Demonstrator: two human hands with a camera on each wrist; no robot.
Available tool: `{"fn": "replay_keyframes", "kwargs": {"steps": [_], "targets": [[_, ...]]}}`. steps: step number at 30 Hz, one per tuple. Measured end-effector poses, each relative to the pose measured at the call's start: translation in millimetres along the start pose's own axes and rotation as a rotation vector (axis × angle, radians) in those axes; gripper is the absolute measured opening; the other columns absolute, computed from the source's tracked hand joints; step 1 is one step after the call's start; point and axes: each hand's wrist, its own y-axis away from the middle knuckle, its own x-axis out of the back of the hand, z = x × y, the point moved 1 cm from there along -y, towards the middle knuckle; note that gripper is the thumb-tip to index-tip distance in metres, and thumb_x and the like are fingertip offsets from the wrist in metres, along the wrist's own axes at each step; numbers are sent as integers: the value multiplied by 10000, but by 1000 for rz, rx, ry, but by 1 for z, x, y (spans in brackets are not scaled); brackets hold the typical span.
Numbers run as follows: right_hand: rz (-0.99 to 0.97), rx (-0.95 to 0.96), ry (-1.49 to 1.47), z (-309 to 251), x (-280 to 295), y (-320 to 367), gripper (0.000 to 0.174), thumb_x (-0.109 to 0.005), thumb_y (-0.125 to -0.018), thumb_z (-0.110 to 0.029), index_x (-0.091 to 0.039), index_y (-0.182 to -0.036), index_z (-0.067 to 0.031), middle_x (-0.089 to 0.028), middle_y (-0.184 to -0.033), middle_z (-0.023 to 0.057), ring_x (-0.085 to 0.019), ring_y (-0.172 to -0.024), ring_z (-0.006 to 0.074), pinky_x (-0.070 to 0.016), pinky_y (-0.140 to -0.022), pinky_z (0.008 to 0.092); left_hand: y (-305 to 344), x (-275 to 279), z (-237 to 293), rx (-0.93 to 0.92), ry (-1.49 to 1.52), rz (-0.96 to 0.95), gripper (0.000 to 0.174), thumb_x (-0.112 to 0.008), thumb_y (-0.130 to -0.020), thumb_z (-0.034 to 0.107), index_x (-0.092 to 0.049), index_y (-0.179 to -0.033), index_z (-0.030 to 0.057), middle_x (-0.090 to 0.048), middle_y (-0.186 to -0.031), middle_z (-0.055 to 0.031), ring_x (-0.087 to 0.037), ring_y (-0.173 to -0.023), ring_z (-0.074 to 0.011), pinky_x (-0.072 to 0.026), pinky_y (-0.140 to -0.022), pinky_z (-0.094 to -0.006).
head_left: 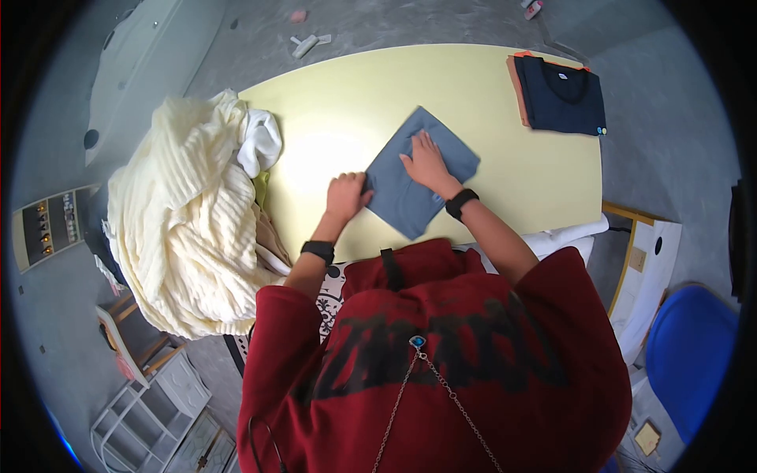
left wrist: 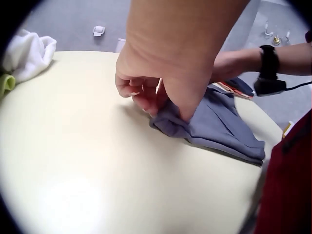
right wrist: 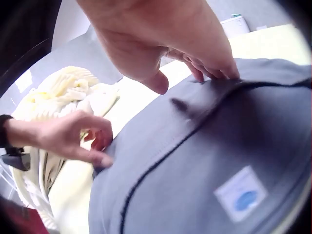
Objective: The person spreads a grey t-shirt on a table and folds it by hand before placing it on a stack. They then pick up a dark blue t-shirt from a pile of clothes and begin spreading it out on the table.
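Observation:
A blue-grey folded garment (head_left: 402,189) lies at an angle on the pale yellow table. The left hand (head_left: 347,197) is at its left corner; in the left wrist view that hand (left wrist: 161,87) pinches the cloth edge (left wrist: 170,124) between thumb and curled fingers. On top of the garment the right hand (head_left: 430,164) rests with its fingers extended. Seen from the right wrist, the right hand (right wrist: 170,44) touches the fabric (right wrist: 161,141) with its fingertips, the thumb held apart. A white label with a blue mark (right wrist: 242,194) shows on the cloth.
A large heap of cream ribbed fabric (head_left: 189,213) covers the table's left end, with a white cloth (head_left: 259,142) beside it. Folded dark and orange garments (head_left: 561,98) are stacked at the far right corner. A blue chair (head_left: 690,355) stands at the right.

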Motion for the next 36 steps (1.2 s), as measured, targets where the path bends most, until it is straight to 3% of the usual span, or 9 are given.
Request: {"fn": "replay_keyframes", "kwargs": {"steps": [7, 10, 14, 18, 20, 23, 27, 31, 36], "targets": [[-104, 140, 82, -40, -1, -23, 508, -512, -773, -222, -303, -1173, 9, -328, -1238, 242, -270, -1197, 332, -220, -978, 429, 30, -17, 82, -302, 420, -232, 490, -625, -669, 327, -483, -1053, 59, -566, -823, -172, -549, -756, -333, -432, -686, -408], [-93, 370, 64, -34, -15, -3, 482, -517, -761, -197, -329, -1157, 1, -338, -1246, 205, -266, -1207, 294, -202, -990, 417, 32, -5, 89, -346, 612, -308, 443, -627, -699, 318, -519, -1059, 82, -565, -680, -128, -552, -610, -251, -438, -580, -333], [-226, 519, 28, -24, -23, 31, 459, -502, -737, -153, -365, -1148, -3, -322, -1276, 161, -251, -1226, 233, -155, -1015, 388, 31, 16, 62, -109, 903, -366, 164, -605, -754, 174, -597, -851, 42, -521, -590, -22, -462, -549, -69, -382, -517, -213], [-284, 563, -50, -20, -31, 58, 455, -503, -717, -118, -379, -1145, -25, -333, -1276, 134, -238, -1234, 211, -120, -1027, 387, 17, 18, 24, 124, 895, 67, 140, -601, -733, 163, -584, -781, 32, -544, -604, -50, -486, -531, -119, -406, -522, -245], [-229, 609, -103, -24, -27, 66, 416, -508, -714, -101, -411, -1114, -42, -413, -1191, 133, -345, -1158, 250, -232, -984, 376, 5, 22, 14, 416, 821, 149, 229, -625, -716, 200, -547, -858, 39, -539, -599, -62, -523, -568, -145, -419, -529, -261], [-362, 409, -437, -34, -6, 69, 327, -513, -711, -80, -474, -1034, -50, -492, -1049, 138, -452, -1016, 291, -356, -876, 362, -18, 3, -5, 431, 666, 327, 323, -642, -701, 221, -516, -940, 45, -553, -618, -71, -538, -541, -163, -431, -519, -277], [216, 276, -516, -11, 23, 58, 229, -541, -677, -20, -531, -903, -53, -521, -869, 137, -496, -859, 310, -403, -766, 360, -41, -4, -19, 588, 748, 303, 329, -654, -686, 222, -495, -905, 35, -559, -612, -70, -557, -537, -187, -446, -533, -288], [502, 11, -288, 49, 40, 38, 358, -593, -637, -31, -500, -981, -65, -499, -947, 129, -466, -924, 309, -394, -792, 367, -51, -23, -38, 592, 765, 286, 230, -623, -710, 187, -493, -823, 35, -564, -595, -93, -572, -568, -222, -449, -556, -313], [296, -106, -65, 83, 43, 33, 476, -633, -607, -47, -471, -1052, -85, -464, -1016, 130, -439, -966, 323, -380, -843, 377, -51, -22, -40, 599, 660, 355, 196, -575, -749, 213, -500, -807, 41, -577, -621, -116, -572, -568, -242, -444, -556, -329]]}}
